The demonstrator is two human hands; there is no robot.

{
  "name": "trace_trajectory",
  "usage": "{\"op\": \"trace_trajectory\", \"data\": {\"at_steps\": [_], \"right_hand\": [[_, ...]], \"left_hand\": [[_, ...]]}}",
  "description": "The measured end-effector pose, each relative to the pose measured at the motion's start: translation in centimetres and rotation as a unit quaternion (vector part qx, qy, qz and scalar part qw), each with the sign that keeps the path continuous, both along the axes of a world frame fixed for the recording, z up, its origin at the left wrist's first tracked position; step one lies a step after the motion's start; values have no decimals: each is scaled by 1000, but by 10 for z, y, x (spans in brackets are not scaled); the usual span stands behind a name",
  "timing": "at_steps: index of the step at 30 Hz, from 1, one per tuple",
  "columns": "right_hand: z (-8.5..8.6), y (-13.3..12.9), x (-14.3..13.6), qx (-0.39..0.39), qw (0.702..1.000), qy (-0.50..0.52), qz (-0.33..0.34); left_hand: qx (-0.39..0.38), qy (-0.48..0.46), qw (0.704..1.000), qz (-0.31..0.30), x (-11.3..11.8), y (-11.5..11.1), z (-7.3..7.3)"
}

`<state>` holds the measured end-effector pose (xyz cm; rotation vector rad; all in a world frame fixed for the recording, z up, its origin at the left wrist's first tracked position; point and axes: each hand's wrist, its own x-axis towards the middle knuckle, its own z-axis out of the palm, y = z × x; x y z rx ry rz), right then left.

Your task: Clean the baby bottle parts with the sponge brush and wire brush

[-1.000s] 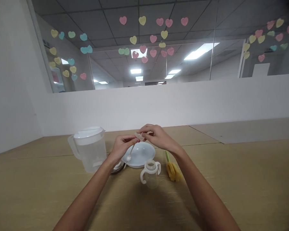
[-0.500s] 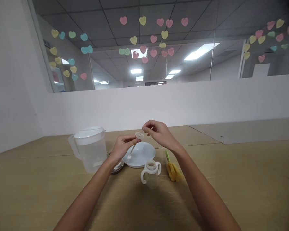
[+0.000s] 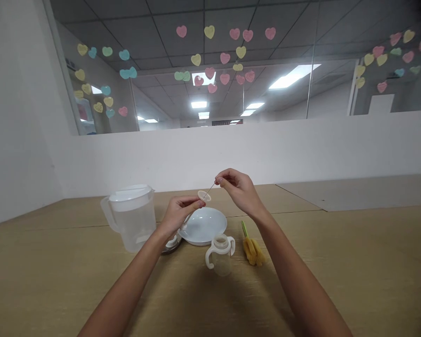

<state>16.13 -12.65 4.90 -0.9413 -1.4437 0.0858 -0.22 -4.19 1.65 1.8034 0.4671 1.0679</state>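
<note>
Above the white bowl [image 3: 205, 224], my left hand [image 3: 180, 213] pinches a small translucent round piece [image 3: 204, 195] by its edge. My right hand [image 3: 236, 185], higher and to the right, grips a thin stick [image 3: 210, 188] whose lower end reaches into the round piece. A clear bottle with two white handles [image 3: 221, 255] stands upright in front of the bowl, its mouth uncovered. Right of the bottle lies a yellow sponge brush with a green handle [image 3: 252, 250].
A lidded translucent pitcher [image 3: 131, 220] stands on the left of the wooden table [image 3: 337, 262]. A dark round dish with a white piece [image 3: 171, 243] is partly hidden behind my left wrist. A white wall [image 3: 266, 150] and window rise behind.
My right hand has moved up and to the right, and more of the thin stick shows. The white-tipped lower part hanging below my left hand has swung up and is now mostly hidden.
</note>
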Motion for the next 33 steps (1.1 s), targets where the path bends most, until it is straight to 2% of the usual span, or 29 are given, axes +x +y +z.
{"op": "trace_trajectory", "data": {"at_steps": [16,33], "right_hand": [[5,-10,9,38,998,29,-35],[5,-6,20,100,989,58,-89]], "left_hand": [[13,17,1000,-8,-2,-4,3],[51,56,997,-17,-5,1,3]]}}
